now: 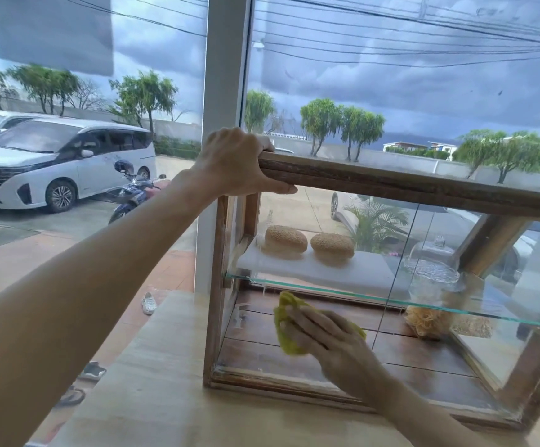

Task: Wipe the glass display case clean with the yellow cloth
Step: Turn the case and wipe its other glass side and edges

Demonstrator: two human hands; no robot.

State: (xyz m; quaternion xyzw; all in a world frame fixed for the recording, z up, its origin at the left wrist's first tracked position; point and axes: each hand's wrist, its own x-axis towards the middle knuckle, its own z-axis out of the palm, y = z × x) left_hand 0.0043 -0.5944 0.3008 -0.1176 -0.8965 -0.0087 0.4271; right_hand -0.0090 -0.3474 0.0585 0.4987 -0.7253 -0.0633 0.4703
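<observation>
A wood-framed glass display case (407, 185) stands on a pale wooden counter. My left hand (233, 162) grips the case's top left corner rail. My right hand (329, 343) presses a crumpled yellow cloth (286, 321) flat against the lower left part of the front glass pane, below the glass shelf (391, 298). The cloth sticks out above and to the left of my fingers. My right hand is slightly blurred.
Inside the case, two sesame buns (286, 238) sit on a white board (326, 272) on the shelf, beside a glass dome (431, 259). A frilly tan item (426, 321) lies on the case floor. Large windows rise behind; the counter (165, 382) extends left.
</observation>
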